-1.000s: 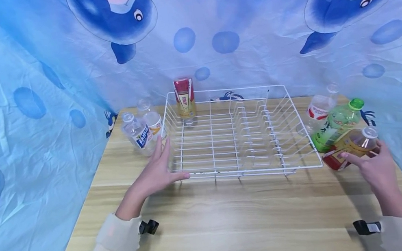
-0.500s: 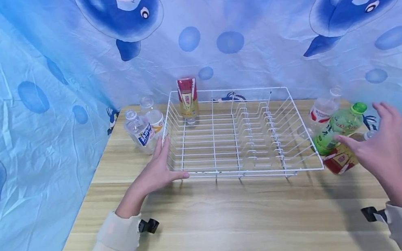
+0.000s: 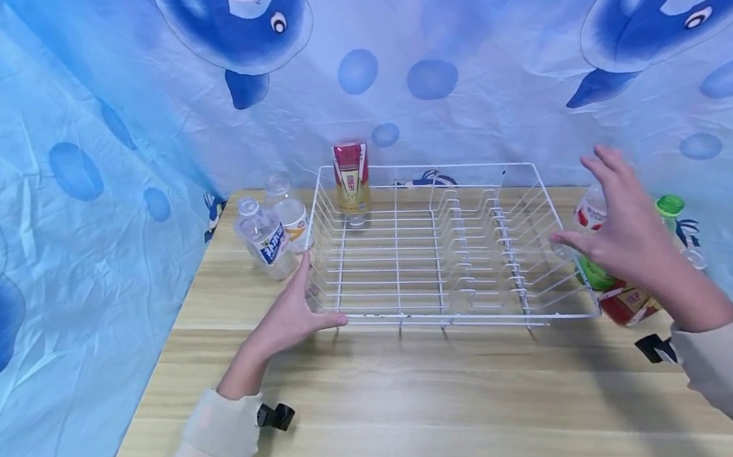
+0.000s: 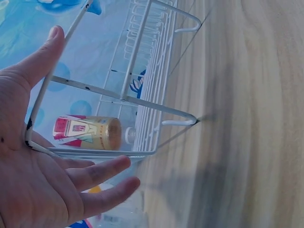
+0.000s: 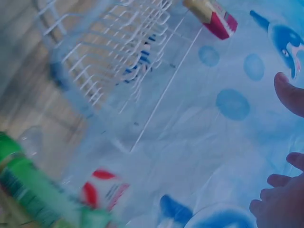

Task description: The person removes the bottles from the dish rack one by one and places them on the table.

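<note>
- L hand (image 3: 288, 315): fingers straight, nothing clasped; near-L corner of wire rack (image 3: 403, 317) touched, thumb along rim.
- R hand (image 3: 629, 238): raised, fingers spread, nothing held.
- Beyond L hand, in rack: red-gold btl (image 3: 353, 185), stood neck-down.
- Just past L fingertips, outside rack: 2 clear btls (image 3: 267, 240).
- Below/behind R hand, part-hidden: green btl (image 3: 594, 276), 2nd red-gold btl (image 3: 629, 305), red-label btl (image 3: 591, 212).
- Step, as judged: rack steadied by L hand, R hand between grasps; for next grasp, R fingers to be closed round 1 btl w/o neighbours being knocked.

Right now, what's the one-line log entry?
left hand: touching rack, near-left corner | right hand: empty, near green bottle | red-gold bottle: upside down in rack
</note>
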Tool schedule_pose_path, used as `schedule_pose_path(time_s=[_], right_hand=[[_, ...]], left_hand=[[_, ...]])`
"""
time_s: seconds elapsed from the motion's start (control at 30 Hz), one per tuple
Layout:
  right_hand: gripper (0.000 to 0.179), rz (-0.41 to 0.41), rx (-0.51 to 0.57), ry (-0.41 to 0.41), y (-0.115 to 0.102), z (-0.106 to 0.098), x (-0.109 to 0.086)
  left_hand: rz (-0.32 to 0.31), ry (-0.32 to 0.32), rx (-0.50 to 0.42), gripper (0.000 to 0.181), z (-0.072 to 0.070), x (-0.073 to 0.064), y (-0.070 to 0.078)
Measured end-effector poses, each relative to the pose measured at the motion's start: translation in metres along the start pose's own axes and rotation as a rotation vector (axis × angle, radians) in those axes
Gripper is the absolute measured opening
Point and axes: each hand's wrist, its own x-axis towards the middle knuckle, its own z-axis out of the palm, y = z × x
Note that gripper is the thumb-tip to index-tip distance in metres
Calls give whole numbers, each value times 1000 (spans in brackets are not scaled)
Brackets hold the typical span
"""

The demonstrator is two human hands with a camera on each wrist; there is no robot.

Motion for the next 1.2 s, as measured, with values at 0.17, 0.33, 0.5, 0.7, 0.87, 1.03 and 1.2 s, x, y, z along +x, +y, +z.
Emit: schedule_pose_path(time_s=[0.17,0.33,0.5,0.7,0.87,1.03,1.2], right_hand=[[110,-99,6,-23,-16,7,19],[110,-189,-11,-49,-36,17,43],[108,-338,-62,-89,-57,34,68],[103,-500,-146,-122,-77,56,93],[100,-609,-230,-161,-88,71,106],[97,-717,-350,-179,-91,83,120],[96,-784,-449,-195,-89,91,130]], left_hand=[[-6,16,-23,137,2,1,-3],[-9,13,-23,135,1,0,-6],[-15,17,-39,135,1,-2,-7],[-36,24,-63,137,3,-3,-5],[-40,25,-68,137,5,-3,-5],[-23,32,-61,137,6,-2,-6],[-13,28,-49,137,5,-1,-7]])
